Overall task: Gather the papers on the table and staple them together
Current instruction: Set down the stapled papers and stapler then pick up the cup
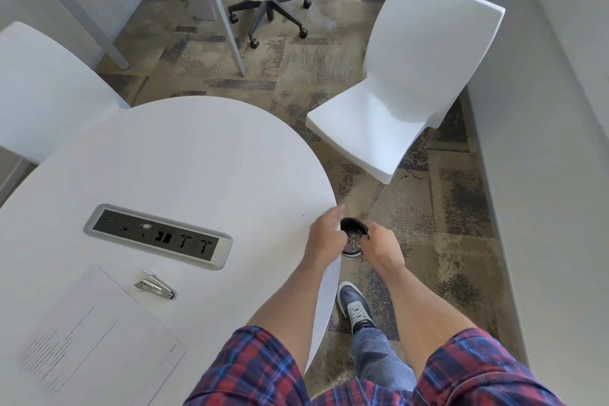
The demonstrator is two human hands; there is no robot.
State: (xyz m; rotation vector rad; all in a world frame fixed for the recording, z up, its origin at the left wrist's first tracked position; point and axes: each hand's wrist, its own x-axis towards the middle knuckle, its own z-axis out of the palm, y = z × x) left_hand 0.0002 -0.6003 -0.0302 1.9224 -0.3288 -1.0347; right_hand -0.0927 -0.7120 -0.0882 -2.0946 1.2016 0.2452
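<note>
Head view: rounded matte white surface. Flat white printed papers lie near-left, shiny metal stapler just beside. Left hand loosely curled; right hand clamped on round black container past edge.

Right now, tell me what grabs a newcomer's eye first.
Both hands meet past the round white table's right edge: the right hand grips a small dark container, the left hand beside it. Near the table's left, the papers and a silver stapler lie untouched.
</note>
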